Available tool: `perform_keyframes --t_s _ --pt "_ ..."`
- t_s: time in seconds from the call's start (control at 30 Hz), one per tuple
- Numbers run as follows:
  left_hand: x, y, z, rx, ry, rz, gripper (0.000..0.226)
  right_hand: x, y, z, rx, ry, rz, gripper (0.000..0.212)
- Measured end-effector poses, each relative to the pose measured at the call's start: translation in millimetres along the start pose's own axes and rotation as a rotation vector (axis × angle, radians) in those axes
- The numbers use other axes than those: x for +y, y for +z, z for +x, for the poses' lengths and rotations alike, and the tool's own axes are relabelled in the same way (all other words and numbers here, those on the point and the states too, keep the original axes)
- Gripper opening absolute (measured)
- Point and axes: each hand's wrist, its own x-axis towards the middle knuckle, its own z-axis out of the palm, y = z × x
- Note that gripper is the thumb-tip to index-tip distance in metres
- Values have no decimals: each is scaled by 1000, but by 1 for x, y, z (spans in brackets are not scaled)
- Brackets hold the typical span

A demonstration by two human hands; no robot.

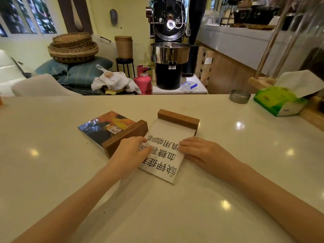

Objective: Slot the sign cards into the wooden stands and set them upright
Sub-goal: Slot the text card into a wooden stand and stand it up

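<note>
A white sign card (pixel 164 135) with large black characters lies flat on the white counter (pixel 52 172). Its far edge meets a wooden stand (pixel 178 119) lying across it. My left hand (pixel 130 153) rests on the card's left edge with the thumb on the print. My right hand (pixel 198 152) grips the card's right edge. To the left lies a colourful picture card (pixel 103 128) with a second wooden stand (pixel 125 138) along its near edge, touching my left hand.
A round metal ashtray (pixel 239 96) and a green tissue box (pixel 278 100) sit at the counter's far right. Beyond the counter stand a black coffee roaster (pixel 169 48), a pink gas cylinder (pixel 143 80), stacked wicker baskets (pixel 72 47) and cushions.
</note>
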Motion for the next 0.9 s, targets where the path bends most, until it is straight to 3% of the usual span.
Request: perform_keyframes --t_s 0.1,0.23,0.33,0.47,0.6,0.7,0.8,0.9 --pt "-1 0 5 -11 -14 -22 46 7 6 -4 28 -29 -18 30" --pt "10 -8 7 24 16 -72 32 17 3 -11 71 51 185 36" --pt "27 -19 6 80 29 -176 28 20 0 -11 204 128 309 36" --pt "41 -37 22 162 41 -239 43 24 -10 -2 404 225 394 37" --pt "53 -50 48 162 -55 -634 38 35 -23 16 550 304 368 24" --pt "61 -56 61 154 -94 -887 34 45 -30 29 581 441 492 13" --pt "63 -54 73 137 11 -860 28 55 -38 44 590 511 656 17" --pt "56 -46 85 223 172 -636 26 62 -43 55 602 526 796 23"
